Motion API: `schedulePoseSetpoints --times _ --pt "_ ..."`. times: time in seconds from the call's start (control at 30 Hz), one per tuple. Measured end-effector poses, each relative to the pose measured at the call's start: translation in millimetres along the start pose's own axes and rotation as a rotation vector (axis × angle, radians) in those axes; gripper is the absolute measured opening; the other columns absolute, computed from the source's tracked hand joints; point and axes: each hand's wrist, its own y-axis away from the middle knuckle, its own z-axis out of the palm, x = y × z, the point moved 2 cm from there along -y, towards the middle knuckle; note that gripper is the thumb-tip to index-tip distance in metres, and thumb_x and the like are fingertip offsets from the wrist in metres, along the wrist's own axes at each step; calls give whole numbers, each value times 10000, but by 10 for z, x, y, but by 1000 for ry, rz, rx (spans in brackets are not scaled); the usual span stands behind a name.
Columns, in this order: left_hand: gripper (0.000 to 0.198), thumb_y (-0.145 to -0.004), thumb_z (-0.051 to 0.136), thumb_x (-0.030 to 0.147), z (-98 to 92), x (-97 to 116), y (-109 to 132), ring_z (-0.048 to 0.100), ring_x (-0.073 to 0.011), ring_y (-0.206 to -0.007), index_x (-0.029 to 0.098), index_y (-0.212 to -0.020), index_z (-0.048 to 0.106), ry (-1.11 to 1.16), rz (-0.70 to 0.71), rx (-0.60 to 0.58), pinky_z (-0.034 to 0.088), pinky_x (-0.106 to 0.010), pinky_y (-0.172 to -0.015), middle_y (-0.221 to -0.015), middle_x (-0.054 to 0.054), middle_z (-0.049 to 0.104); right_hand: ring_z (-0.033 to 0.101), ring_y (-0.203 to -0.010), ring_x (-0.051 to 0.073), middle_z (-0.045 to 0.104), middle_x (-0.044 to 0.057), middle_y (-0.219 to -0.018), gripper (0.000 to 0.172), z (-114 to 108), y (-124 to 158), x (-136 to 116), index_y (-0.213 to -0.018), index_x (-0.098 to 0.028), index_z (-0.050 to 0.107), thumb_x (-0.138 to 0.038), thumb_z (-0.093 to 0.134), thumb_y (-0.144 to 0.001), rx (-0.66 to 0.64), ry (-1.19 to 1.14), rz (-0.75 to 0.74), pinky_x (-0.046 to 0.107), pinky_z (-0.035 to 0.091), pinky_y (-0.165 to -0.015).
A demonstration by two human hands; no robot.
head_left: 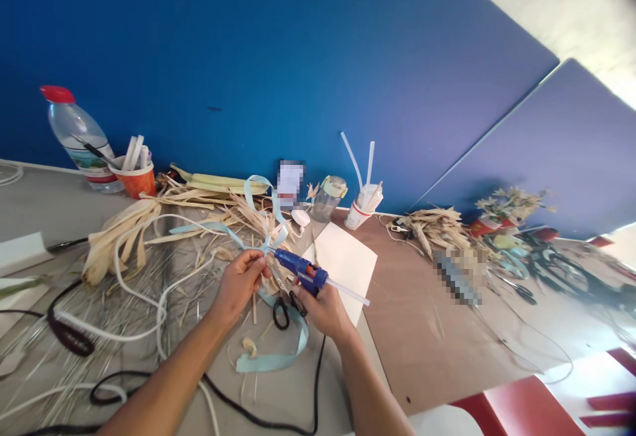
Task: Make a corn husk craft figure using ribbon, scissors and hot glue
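My right hand (325, 307) is wrapped round the handle of a blue glue gun (303, 270), with a clear glue stick (350, 291) poking out of its back end. The nozzle points left at a light blue ribbon (263, 201) tied in a bow. My left hand (243, 277) pinches the ribbon just under the knot, thumb against fingers. Black-handled scissors (281, 315) lie below the gun, partly covered by it. A loose tail of blue ribbon curls on the table beneath them. Dried corn husks (199, 204) spread behind my left hand.
A water bottle (82, 138) and an orange cup (136, 181) of sticks stand back left. White cables (163, 303) and thin wires cover the left side. White paper (342, 260), a jar (328, 199) and a cup of glue sticks (362, 207) stand centre back. More husks (437, 227) lie right.
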Motion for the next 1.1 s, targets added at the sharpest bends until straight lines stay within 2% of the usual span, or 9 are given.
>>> schedulePoseSetpoints --times 0.17,0.33,0.5,0.73,0.87,1.0,1.1 --pt "231 -748 621 389 8 7 -5 374 -64 -402 167 -778 565 -24 12 -2 264 -197 -410 -571 34 583 608 -785 193 653 39 -830 184 -7 9 -40 -936 -175 613 -305 548 -824 -35 36 -23 280 485 -666" --pt "245 -731 630 408 20 13 13 382 -74 -404 174 -766 563 -46 -5 0 268 -203 -410 -565 34 581 613 -802 202 652 58 -868 212 1 11 -26 -984 -168 592 -306 539 -831 30 59 -17 300 492 -697" --pt "249 -712 637 425 22 23 20 378 -82 -391 189 -730 560 -43 -14 18 265 -214 -400 -564 38 582 614 -806 209 652 62 -860 204 1 14 -20 -994 -173 579 -298 531 -841 28 61 -32 315 491 -712" --pt "212 -750 604 390 10 53 15 386 -84 -402 195 -690 547 -70 11 47 279 -214 -409 -566 39 574 614 -807 209 662 49 -866 200 0 15 -45 -994 -188 572 -312 535 -842 -23 62 -40 302 486 -686" --pt "214 -756 605 390 6 47 13 379 -83 -398 193 -697 547 -65 6 46 277 -215 -412 -564 38 574 613 -822 208 662 55 -888 223 9 15 -21 -1021 -177 562 -304 533 -841 1 56 -28 304 487 -702" --pt "239 -765 597 411 4 44 18 386 -85 -403 189 -687 557 -83 16 38 288 -219 -420 -576 31 579 613 -782 195 655 43 -856 197 20 16 -16 -976 -178 576 -306 551 -829 -34 41 -32 303 489 -711" --pt "243 -762 601 419 2 38 21 387 -88 -402 188 -699 560 -81 15 46 282 -220 -418 -575 32 573 613 -786 199 657 45 -848 184 14 15 -20 -959 -178 585 -301 546 -827 -5 31 -32 299 492 -694"
